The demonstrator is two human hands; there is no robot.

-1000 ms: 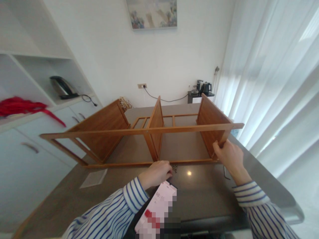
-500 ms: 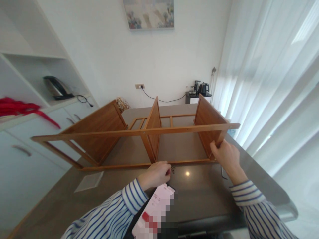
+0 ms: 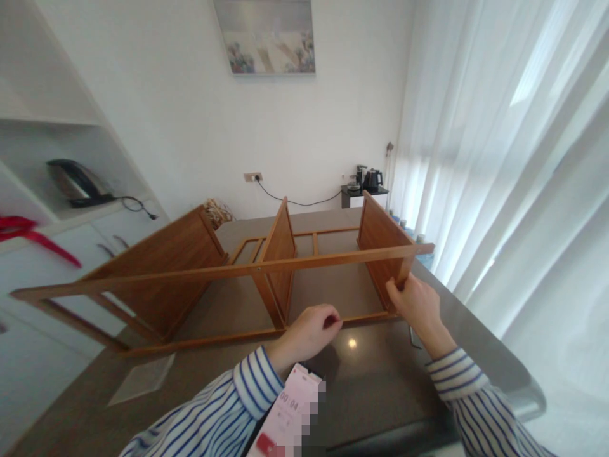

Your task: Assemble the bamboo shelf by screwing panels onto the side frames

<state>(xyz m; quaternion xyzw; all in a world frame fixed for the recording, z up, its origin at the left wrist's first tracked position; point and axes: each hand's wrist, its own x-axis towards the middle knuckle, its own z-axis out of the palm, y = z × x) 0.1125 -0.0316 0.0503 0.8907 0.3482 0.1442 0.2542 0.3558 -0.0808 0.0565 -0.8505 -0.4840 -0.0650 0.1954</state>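
Note:
A wooden shelf frame (image 3: 333, 259) with three slatted panels lies on its side on the grey table (image 3: 380, 387). My right hand (image 3: 421, 311) is closed around the short upright bar at the frame's right end. Close below that hand, a bent hex key (image 3: 415, 343) lies partly hidden. My left hand (image 3: 309, 330) hovers in front of the frame's lower rail with its fingers curled together; whatever is in them is hidden. Just below my left wrist is a phone (image 3: 290, 406) with a timer on its lit screen.
A clear plastic bag (image 3: 143, 379) lies flat at the table's left front. Cabinets hold a kettle (image 3: 73, 184) and a red ribbon (image 3: 38, 238) at left. White curtains (image 3: 476, 158) hang along the right side. A black kettle (image 3: 373, 179) stands on a small cabinet behind.
My left hand has moved slightly right and lifted; the small screws beside it are no longer visible. My right hand keeps its hold on the frame. The view has shifted right and up.

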